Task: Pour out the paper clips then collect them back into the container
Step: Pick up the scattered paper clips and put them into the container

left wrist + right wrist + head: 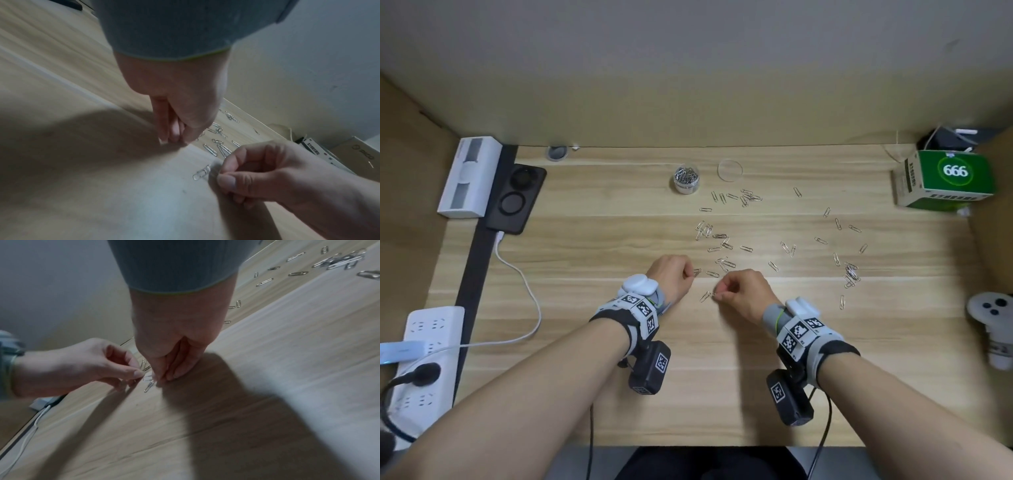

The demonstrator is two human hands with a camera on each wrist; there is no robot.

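Paper clips [726, 245] lie scattered over the wooden desk [585, 377], most of them in a loose band from the middle toward the right, with a small tangle [851, 275] well to the right. The round clear container [686, 180] stands upright near the back of the desk with a heap of clips inside, and its clear lid [730, 170] lies flat just beside it on the right.

Both hands are down at the near edge of the scatter. The right hand [748, 291] has its fingers curled, thumb and forefinger brought together at the desk surface; one clip [705, 296] lies flat right at those fingertips, pointing away to the left. In the right wrist view a clip [149, 383] sits at the tips of the bunched fingers [174, 369], but whether it is actually pinched or only touched cannot be told. The left hand [671, 274] is also curled, its fingertips pressed close together and pointed at the desk, with another clip [697, 272] just at their ends; the left wrist view shows the fingers [164, 128] bunched and touching the wood, and nothing clearly held between them.

A green box [945, 180] stands at the far right, a white power strip [424, 353] at the near left with a white cable [524, 284] curving across the desk.
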